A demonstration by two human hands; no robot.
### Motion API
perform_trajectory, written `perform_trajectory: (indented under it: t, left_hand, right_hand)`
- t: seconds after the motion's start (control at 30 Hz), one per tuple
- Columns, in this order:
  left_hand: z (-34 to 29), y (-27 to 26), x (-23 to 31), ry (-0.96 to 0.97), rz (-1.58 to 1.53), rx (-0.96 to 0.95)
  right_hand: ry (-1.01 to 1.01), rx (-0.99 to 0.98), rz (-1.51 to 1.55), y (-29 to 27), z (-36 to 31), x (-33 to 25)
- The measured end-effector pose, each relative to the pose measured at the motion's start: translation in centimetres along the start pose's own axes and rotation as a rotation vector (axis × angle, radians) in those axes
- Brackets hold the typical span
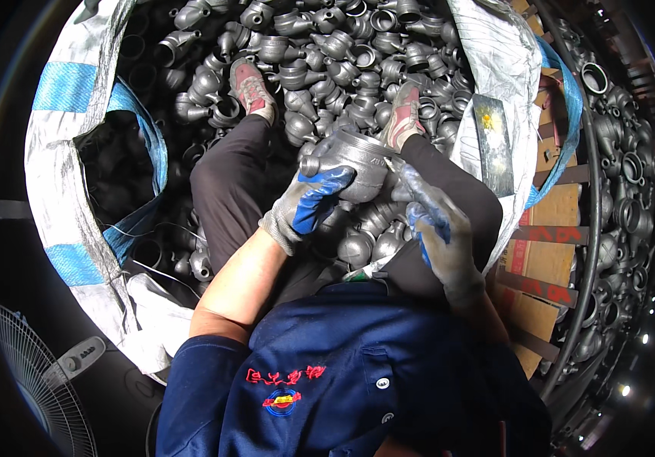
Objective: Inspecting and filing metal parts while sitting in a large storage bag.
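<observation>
We hold grey cast fitting [354,164], left hand [308,206] clenched round it, right hand [438,232] fingers loosely spread at 3 o'clock. Inspection step, we judge; next needs turning.

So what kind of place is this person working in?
Probably a foundry or metal-parts workshop. The left hand holds a grey cast-metal pipe fitting over a big white-and-blue woven bulk sack heaped with the same castings, and more fill the round wire bin beside it.

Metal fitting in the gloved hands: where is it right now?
In the head view, the metal fitting sits at centre, gripped by the left hand with the right hand beside it, above the person's knees and the pile of castings.
</observation>
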State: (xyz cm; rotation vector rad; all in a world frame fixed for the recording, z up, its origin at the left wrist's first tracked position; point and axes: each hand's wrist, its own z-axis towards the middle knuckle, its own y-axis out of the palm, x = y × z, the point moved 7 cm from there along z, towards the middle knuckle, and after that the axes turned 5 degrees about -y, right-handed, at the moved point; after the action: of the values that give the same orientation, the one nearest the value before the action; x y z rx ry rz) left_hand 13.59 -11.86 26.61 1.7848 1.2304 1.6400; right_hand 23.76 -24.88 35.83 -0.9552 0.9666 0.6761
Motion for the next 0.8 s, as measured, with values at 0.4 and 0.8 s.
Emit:
perform_trajectory:
  t: [0.4,0.8]
  left_hand:
    - [0.4,-0.3,-0.2,0.037,-0.082,0.064]
    - [0.3,0.1,1.1,0.175,0.079,0.084]
  right_hand:
    - [-0.162,0.035,-0.619,1.0,0.1,-0.9]
    - [-0.099,-0.188,-0.526,-0.6,1.3,-1.0]
